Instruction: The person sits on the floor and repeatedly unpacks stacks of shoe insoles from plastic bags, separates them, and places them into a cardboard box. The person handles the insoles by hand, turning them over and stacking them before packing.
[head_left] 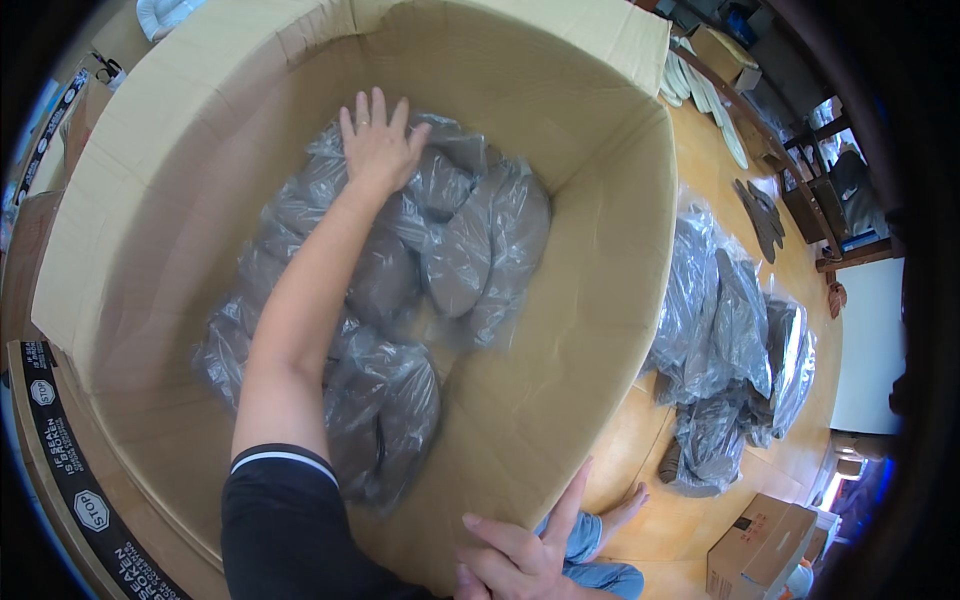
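A large cardboard box (580, 290) stands before me, with several clear plastic bags (385, 420) inside it. Brown, sole-shaped pieces (462, 262) show through the plastic, like footwear. My left hand (380, 150) reaches deep into the box, fingers spread, and lies on the bags at the far side. Nothing is gripped in it. At the near right edge, my right hand (520, 560) holds the rim of the box, partly cut off by the lower edge of the view.
More bagged brown pieces (720, 320) lie heaped on the floor right of the box. Beyond them are loose dark soles (762, 215) and pale soles (705, 95). A smaller carton (760, 545) stands at lower right. Taped cardboard (75, 470) borders the left. A bare foot (625, 515) shows below.
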